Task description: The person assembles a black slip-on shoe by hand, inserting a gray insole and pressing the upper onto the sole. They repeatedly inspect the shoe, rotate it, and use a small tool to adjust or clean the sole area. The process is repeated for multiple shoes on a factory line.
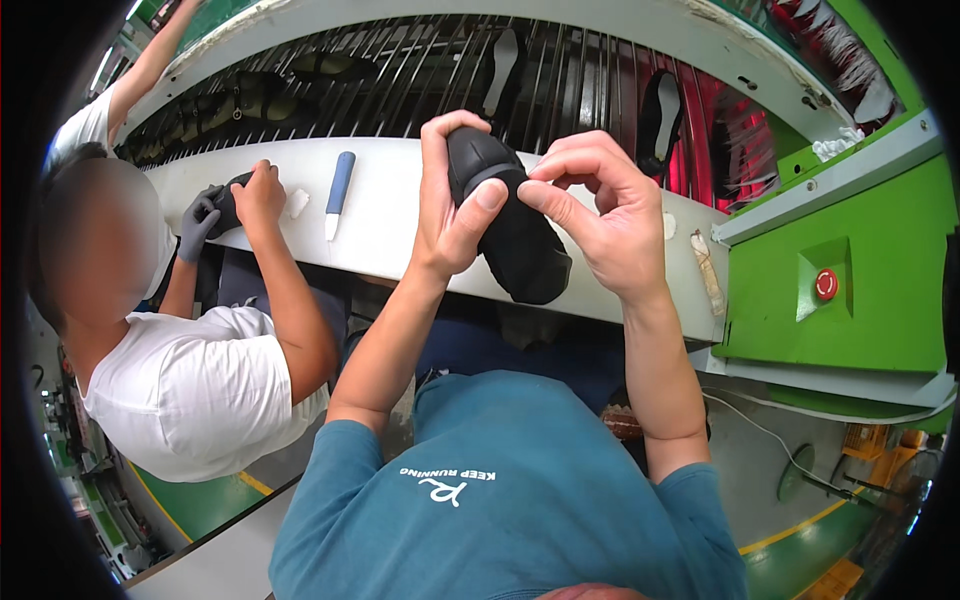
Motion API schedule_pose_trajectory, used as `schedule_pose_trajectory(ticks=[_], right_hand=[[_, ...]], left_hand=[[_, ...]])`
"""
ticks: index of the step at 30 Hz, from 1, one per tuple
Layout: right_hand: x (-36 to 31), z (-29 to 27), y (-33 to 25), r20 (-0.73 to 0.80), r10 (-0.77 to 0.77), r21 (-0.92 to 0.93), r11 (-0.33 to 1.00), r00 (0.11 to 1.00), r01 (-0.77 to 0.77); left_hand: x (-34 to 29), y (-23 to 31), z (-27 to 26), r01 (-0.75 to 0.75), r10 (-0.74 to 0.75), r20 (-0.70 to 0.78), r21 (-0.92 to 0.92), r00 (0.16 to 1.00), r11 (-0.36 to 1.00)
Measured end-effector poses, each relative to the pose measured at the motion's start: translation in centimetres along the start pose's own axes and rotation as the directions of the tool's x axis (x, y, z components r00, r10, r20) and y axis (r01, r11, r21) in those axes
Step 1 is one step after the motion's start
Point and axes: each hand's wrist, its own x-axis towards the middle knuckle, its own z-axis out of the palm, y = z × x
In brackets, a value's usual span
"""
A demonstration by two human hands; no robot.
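Observation:
A black shoe (525, 250) is held up in front of me, above the front edge of the white table. Wrapped round one end of it is my left hand (440, 220), the thumb pressed on the near side and the fingers over the far side. Beside the shoe's right edge is my right hand (615, 215), with thumb and index fingertip pinched together close to the black surface. Anything between those fingertips is too small to make out. The other fingers of that hand are curled.
A blue-handled tool with a pale blade (339, 196) lies on the white table (385, 180). At left a co-worker handles a dark item. Shoes lie on the metal-rod conveyor (560, 80) behind. At right are a worn stick (707, 270) and a green machine (770, 290) with a red button (826, 284).

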Motion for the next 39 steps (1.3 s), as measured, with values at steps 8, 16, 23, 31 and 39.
schedule_pose_trajectory(ticks=[8, 16, 23, 31, 39], right_hand=[[0.7, 0.5, 0.4, 0.028, 0.082, 0.070, 0.994, 0.996, -0.084], [-0.6, 1.3, 1.7, 0.058, 0.190, -0.159, 0.971, 0.980, -0.178], [-6.4, 3.0, 1.4, 0.098, 0.268, -0.470, 0.861, 0.958, -0.193], [-7.4, 2.4, 1.8, 0.135, 0.271, -0.408, 0.892, 0.953, -0.196], [-5.8, 2.0, 1.9, 0.188, 0.362, -0.453, 0.857, 0.913, -0.247]], left_hand=[[-1.0, -1.3, 0.5, -0.009, 0.000, -0.061, -0.160, 0.998, 0.987], [-4.7, -4.6, 0.8, -0.015, -0.001, -0.165, -0.096, 0.986, 0.995], [-12.1, -5.3, -0.6, 0.062, -0.067, -0.138, -0.043, 0.988, 0.997], [-13.4, -6.0, -0.6, 0.032, -0.062, -0.180, -0.164, 0.982, 0.986], [-13.4, -5.5, -0.2, 0.039, -0.071, -0.222, -0.144, 0.973, 0.989]])
